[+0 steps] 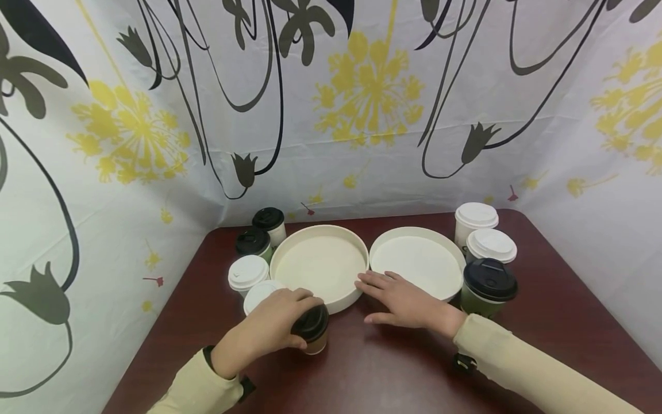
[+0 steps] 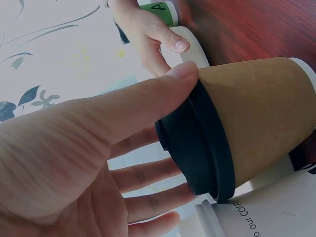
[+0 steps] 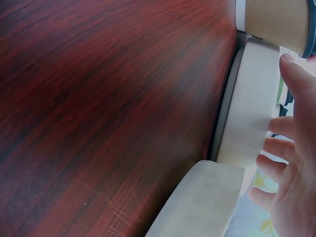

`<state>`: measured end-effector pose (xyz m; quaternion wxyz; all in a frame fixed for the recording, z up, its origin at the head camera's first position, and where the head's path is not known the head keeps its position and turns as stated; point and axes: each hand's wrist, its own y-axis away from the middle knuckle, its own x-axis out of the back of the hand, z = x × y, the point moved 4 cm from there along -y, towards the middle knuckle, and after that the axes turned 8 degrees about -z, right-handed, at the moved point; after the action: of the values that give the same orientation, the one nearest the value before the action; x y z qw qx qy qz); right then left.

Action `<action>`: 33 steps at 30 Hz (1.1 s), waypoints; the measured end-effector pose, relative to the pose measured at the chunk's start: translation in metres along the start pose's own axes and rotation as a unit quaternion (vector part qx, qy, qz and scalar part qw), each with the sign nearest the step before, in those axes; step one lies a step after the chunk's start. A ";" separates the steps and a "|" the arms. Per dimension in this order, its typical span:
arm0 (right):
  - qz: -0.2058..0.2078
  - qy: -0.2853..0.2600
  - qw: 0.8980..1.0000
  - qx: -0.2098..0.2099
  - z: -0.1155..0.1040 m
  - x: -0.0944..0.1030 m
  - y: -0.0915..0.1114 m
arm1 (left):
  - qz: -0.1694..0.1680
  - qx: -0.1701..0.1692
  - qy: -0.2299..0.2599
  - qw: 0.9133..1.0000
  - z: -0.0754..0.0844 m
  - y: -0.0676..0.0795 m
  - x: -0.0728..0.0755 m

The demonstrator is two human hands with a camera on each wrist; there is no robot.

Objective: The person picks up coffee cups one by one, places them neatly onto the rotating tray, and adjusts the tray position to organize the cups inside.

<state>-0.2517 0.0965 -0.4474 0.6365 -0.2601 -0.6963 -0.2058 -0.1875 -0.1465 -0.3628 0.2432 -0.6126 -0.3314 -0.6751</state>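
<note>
My left hand grips a brown paper coffee cup by its black lid, thumb on one side and fingers on the other. The cup stands in front of the left round cream tray. In the head view my right hand has its fingers spread, fingertips near where that tray meets the right round white tray. Nothing is held in it. The right wrist view shows the brown cup's side beyond my right thumb.
Left of the trays stand white-lidded cups and black-lidded cups. On the right are two white-lidded cups and a green cup with a black lid. Patterned cloth walls the dark red table.
</note>
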 end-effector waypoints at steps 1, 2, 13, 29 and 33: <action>-0.002 0.000 1.000 -0.002 0.000 0.000 0.000 | -0.002 0.000 0.001 1.000 0.000 0.000 -0.001; -0.004 -0.002 1.000 -0.004 0.000 0.000 0.000 | -0.003 0.001 0.002 1.000 0.000 0.000 -0.001; 0.003 0.003 1.000 -0.001 0.000 -0.001 0.000 | 0.007 -0.004 0.000 1.000 0.002 0.002 0.000; 0.002 0.002 1.000 -0.005 -0.002 -0.001 0.000 | 0.015 -0.004 -0.020 1.000 0.002 0.001 -0.004; -0.004 0.002 1.000 -0.010 -0.002 -0.001 0.001 | 0.013 -0.005 -0.020 1.000 0.002 0.001 -0.004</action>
<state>-0.2497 0.0956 -0.4484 0.6346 -0.2630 -0.6941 -0.2154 -0.1848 -0.1454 -0.3665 0.2423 -0.6313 -0.3251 -0.6611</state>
